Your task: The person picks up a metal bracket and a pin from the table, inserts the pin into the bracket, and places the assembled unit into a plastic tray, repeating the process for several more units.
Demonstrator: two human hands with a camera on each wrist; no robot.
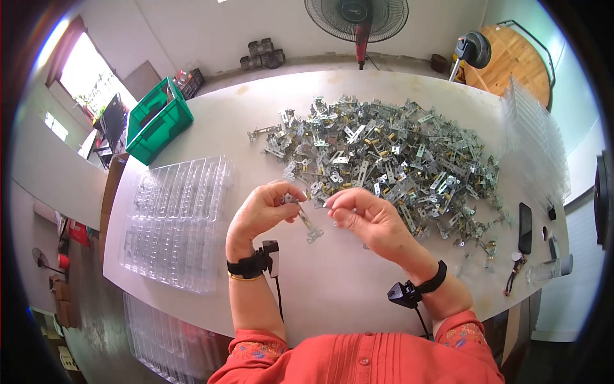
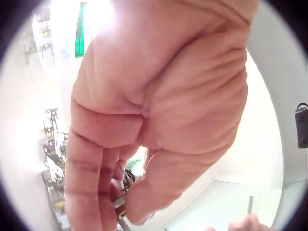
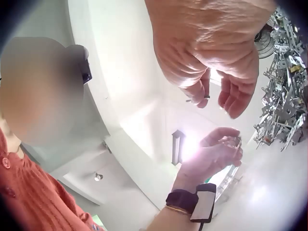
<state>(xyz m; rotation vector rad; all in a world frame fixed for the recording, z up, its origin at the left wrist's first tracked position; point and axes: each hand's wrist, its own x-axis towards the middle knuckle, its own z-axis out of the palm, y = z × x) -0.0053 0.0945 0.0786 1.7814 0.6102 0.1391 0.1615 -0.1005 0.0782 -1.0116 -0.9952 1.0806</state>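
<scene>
Between thumb and fingers, the left hand (image 1: 265, 210) grips a small metal bracket (image 1: 312, 233) that hangs below its fingertips. To its right, the right hand (image 1: 374, 224) pinches a small thin metal piece (image 3: 206, 97) between thumb and index finger. The hands are a short gap apart, in front of a large heap of metal brackets (image 1: 409, 160), some with brass-coloured parts. In the left wrist view the left hand (image 2: 154, 96) largely hides the part it holds. The right wrist view shows both hands, with the right hand (image 3: 216, 57) above the left.
Clear plastic trays (image 1: 176, 224) lie at the table's left, with a green crate (image 1: 158, 121) behind them. More clear trays (image 1: 536, 141) stand at the right edge. Near them lie a phone (image 1: 525, 228) and a clear bottle (image 1: 550, 269). A fan (image 1: 356, 19) stands beyond the table.
</scene>
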